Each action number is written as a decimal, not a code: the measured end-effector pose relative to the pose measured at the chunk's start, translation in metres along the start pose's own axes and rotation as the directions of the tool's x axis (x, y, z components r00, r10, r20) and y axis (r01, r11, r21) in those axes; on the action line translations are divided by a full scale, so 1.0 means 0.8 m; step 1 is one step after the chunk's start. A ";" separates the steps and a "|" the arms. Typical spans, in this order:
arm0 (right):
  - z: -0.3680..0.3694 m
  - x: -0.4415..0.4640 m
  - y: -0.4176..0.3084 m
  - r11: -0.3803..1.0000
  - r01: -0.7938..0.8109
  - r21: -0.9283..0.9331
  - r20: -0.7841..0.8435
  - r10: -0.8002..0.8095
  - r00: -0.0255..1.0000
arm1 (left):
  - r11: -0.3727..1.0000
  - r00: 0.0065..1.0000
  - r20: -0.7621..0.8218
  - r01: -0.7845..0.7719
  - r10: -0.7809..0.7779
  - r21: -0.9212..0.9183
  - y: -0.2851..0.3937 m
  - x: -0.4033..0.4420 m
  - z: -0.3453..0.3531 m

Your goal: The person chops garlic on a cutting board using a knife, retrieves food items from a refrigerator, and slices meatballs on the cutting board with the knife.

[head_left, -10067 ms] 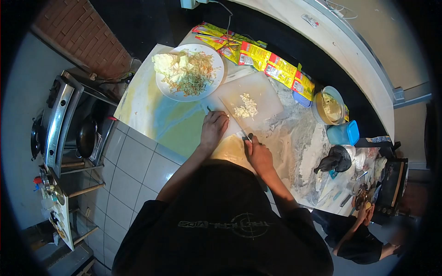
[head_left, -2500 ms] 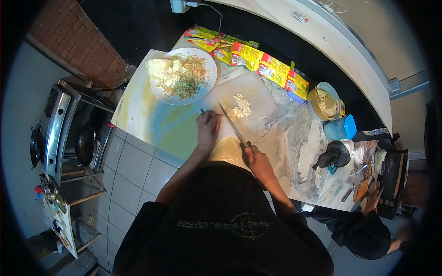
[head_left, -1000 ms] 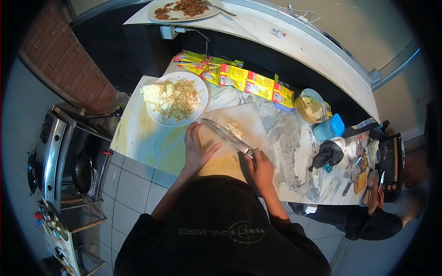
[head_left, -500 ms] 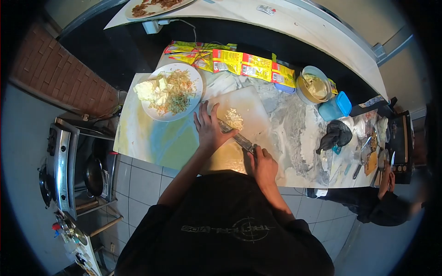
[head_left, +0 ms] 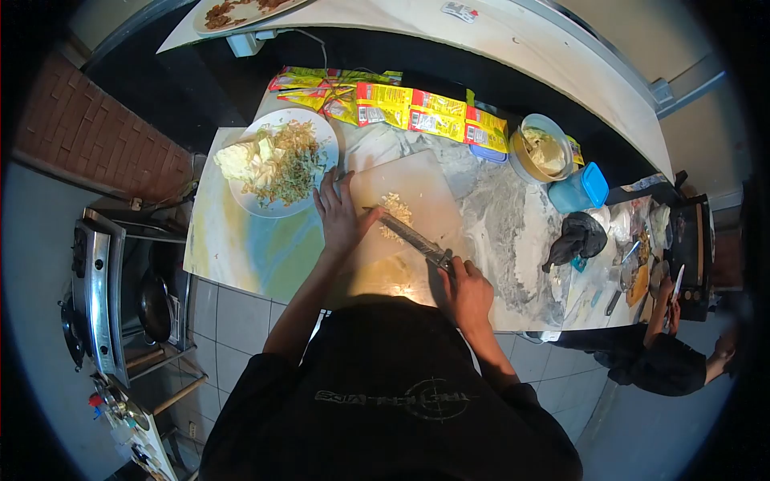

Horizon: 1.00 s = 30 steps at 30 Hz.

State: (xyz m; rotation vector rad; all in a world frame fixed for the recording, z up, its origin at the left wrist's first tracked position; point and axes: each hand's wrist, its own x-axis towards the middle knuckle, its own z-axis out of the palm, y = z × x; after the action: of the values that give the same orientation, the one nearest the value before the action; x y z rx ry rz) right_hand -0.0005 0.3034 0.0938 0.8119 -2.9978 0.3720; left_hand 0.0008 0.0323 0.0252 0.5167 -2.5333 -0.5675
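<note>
My right hand (head_left: 468, 290) is closed round the handle of a knife (head_left: 413, 238), whose blade lies over the white cutting board (head_left: 429, 180). Small chopped pale pieces (head_left: 396, 210) are on the board beside and beneath the blade. My left hand (head_left: 341, 215) has its fingers spread at the board's left edge, with the thumb close to the knife tip; whether they touch I cannot tell. Just up and left of that hand is a white plate (head_left: 325, 132) bearing pale chunks (head_left: 245, 160) and shredded vegetables (head_left: 293, 160).
Yellow and red packets (head_left: 437, 114) line the back of the counter. To the right are a bowl (head_left: 521, 156), a blue-lidded container (head_left: 593, 186) and a black bag (head_left: 579, 239). A co-worker (head_left: 662, 361) holds a knife at far right. A stove (head_left: 100, 289) stands left.
My left hand went from bunched fingers by the board to the blade, then moved left with fingers spread. The knife turned flatter over the chopped pieces. The view shifted, showing a shelf plate.
</note>
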 end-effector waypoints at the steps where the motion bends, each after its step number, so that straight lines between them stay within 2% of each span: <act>1: -0.004 0.001 0.003 1.000 0.002 0.017 0.003 -0.002 1.000 | 1.000 1.000 0.000 0.011 -0.011 0.002 -0.002 0.002 -0.001; 3: -0.007 0.002 0.012 0.999 0.013 0.032 0.012 -0.014 1.000 | 0.998 0.998 -0.067 0.012 -0.017 -0.068 -0.007 0.008 -0.002; 5: -0.010 0.000 0.023 0.985 -0.021 0.170 -0.011 0.023 1.000 | 0.995 0.997 -0.076 0.020 -0.027 -0.093 -0.014 0.010 -0.002; 6: -0.012 0.001 0.028 0.968 -0.077 0.239 0.035 0.070 0.997 | 0.993 0.996 -0.085 0.013 -0.023 -0.118 -0.018 0.008 -0.001; 7: -0.014 0.003 0.030 0.968 -0.080 0.238 0.038 0.073 0.997 | 0.993 0.996 -0.081 0.015 -0.025 -0.120 -0.021 0.006 -0.001; 9: -0.022 0.010 0.031 0.833 -0.344 0.433 0.275 0.241 0.931 | 0.980 0.998 -0.047 -0.054 0.045 -0.190 -0.025 0.002 -0.001; 10: -0.019 0.012 0.032 0.832 -0.346 0.435 0.272 0.245 0.931 | 0.980 0.998 -0.047 -0.059 0.050 -0.192 -0.024 -0.002 0.002; 13: 0.012 0.017 0.036 0.821 -0.309 0.480 0.206 0.237 0.950 | 0.973 0.995 -0.095 -0.037 0.015 -0.228 -0.016 -0.024 0.015; 15: 0.039 0.023 0.036 0.907 -0.063 0.417 -0.023 0.080 0.997 | 0.970 0.993 -0.121 -0.027 -0.002 -0.243 -0.010 -0.039 0.019; 19: 0.051 0.043 0.020 0.931 -0.120 0.346 0.032 0.116 0.993 | 0.958 0.997 -0.074 -0.016 -0.005 -0.286 0.010 -0.066 -0.014; 21: 0.054 0.050 0.014 0.952 -0.097 0.292 -0.020 0.108 0.994 | 0.973 0.985 -0.090 -0.162 0.148 -0.166 -0.006 -0.080 -0.015; 22: 0.061 0.053 0.015 0.950 -0.102 0.295 -0.026 0.115 0.993 | 0.971 0.983 -0.089 -0.171 0.158 -0.166 -0.015 -0.087 -0.013; 24: 0.068 0.059 0.013 0.969 -0.076 0.234 -0.073 0.096 0.993 | 0.916 0.994 0.060 -0.061 0.092 -0.396 -0.023 -0.088 -0.019; 28: 0.037 0.055 -0.017 0.987 -0.030 0.159 -0.215 0.064 0.975 | 0.891 0.999 0.032 -0.019 0.037 -0.454 -0.017 -0.089 -0.041; 30: 0.017 0.049 -0.046 0.901 0.155 0.405 -0.222 -0.068 0.973 | 0.581 0.960 0.235 0.280 -0.154 -0.764 -0.025 -0.095 -0.033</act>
State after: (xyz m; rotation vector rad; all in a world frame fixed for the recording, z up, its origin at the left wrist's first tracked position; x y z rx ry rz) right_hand -0.0150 0.2500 0.0919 0.8990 -2.6960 1.0535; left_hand 0.0816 0.0421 0.0078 0.4419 -2.0176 -1.7719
